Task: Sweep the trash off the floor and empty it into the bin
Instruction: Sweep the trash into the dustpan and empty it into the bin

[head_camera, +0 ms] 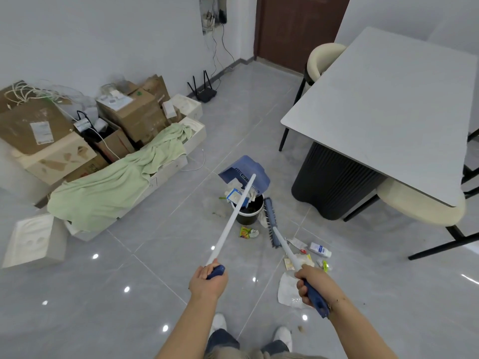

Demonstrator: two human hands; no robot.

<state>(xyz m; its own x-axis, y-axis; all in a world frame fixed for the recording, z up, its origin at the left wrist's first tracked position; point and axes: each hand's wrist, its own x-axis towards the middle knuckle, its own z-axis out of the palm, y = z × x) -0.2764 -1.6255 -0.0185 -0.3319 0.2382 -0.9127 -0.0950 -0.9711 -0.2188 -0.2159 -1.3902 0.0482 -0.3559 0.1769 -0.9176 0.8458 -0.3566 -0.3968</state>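
Item, nearest the lens: two forearms and the toes of white shoes [282,335] at the bottom edge; left hand [208,281] wrapped round the blue grip of the dustpan handle [230,218]; right hand [309,285] wrapped round the blue grip of the broom handle [289,248].

Item: blue dustpan [245,172], raised and tilted over the black bin [247,211]; paper and a small carton at its lip, partly over the bin mouth; whether any of it already rests inside the bin is hard to tell at this angle.

Item: broom head [270,221], bristles down, just beside the bin on its right.

Item: trash not yet gathered; a green wrapper [245,232] in front of the bin; a small white bottle [320,249], scraps and wrappers near the broom handle; a crumpled white sheet [287,288] beneath the right hand.

Handling note, as a judgement: the emptying step is in hand; the pan wants a steeper tilt with its lip held over the bin's centre, since the bin mouth looks narrower than the pan and pieces may spill past the rim; the broom could steady or nudge the load.

Room for moving: open grey tile to the left and towards the viewer; a dark ribbed table base [334,182] and chair legs close on the right; a pile of boxes under a green cloth [116,182] well apart on the left.
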